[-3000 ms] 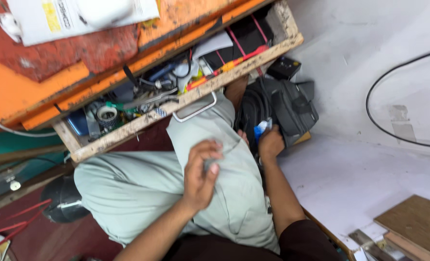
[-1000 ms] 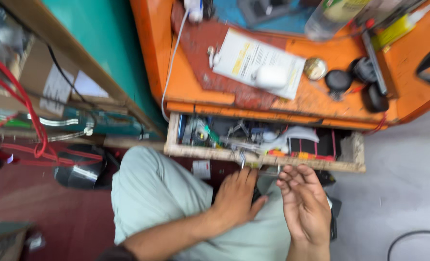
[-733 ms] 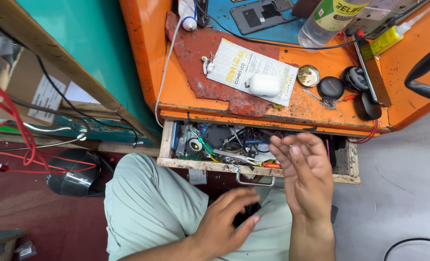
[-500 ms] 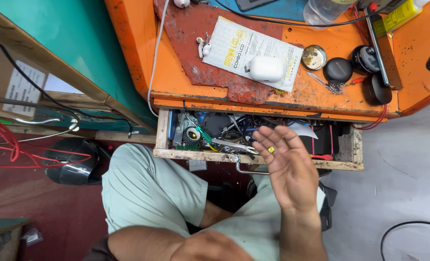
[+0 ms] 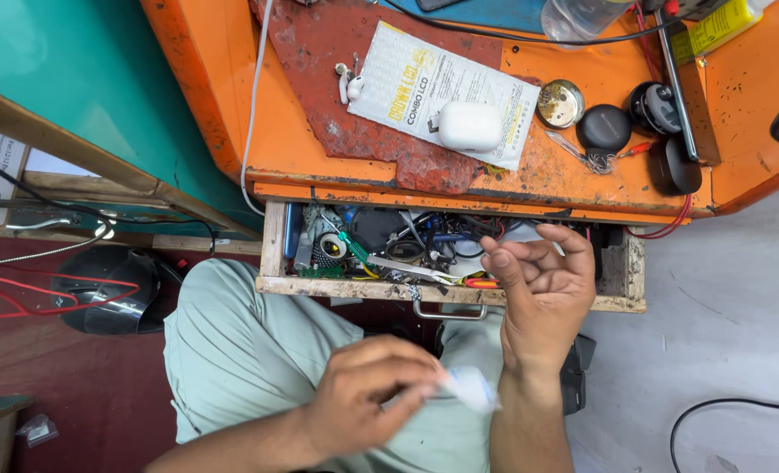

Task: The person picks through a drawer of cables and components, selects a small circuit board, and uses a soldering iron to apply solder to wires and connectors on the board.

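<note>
Over the lap, below the drawer's front edge, left hand [image 5: 368, 398] pinches a small white piece [image 5: 470, 388] between thumb and fingertips, closed narrow on it. Right hand [image 5: 543, 285] hovers at the right part of the open wooden drawer [image 5: 354, 286], fingers loosely curled, palm up, holding nothing I can see.

Judgement on doing it well: keep the white piece low over the lap so a drop lands on cloth, not the floor; right hand should pick from the drawer by fingertips, lifting cables aside rather than raking, since the tools lie tangled. Grip on the white piece looks light; a firmer pinch seems safer.

Hard to make out: white piece is motion-blurred, kind unclear, could be a wipe or a small plastic part. Drawer contents overlap: green-handled tool, red-tipped screwdriver [image 5: 480, 283], tape rolls, wires, no clear count. Drawer's back is hidden under the orange tabletop [image 5: 302, 149]. On the tabletop a white earbud case [image 5: 469, 126] sits on a printed packet [image 5: 424, 88], near the front edge; bottle at the far edge is cut off. Dark object under the right wrist is mostly hidden.
</note>
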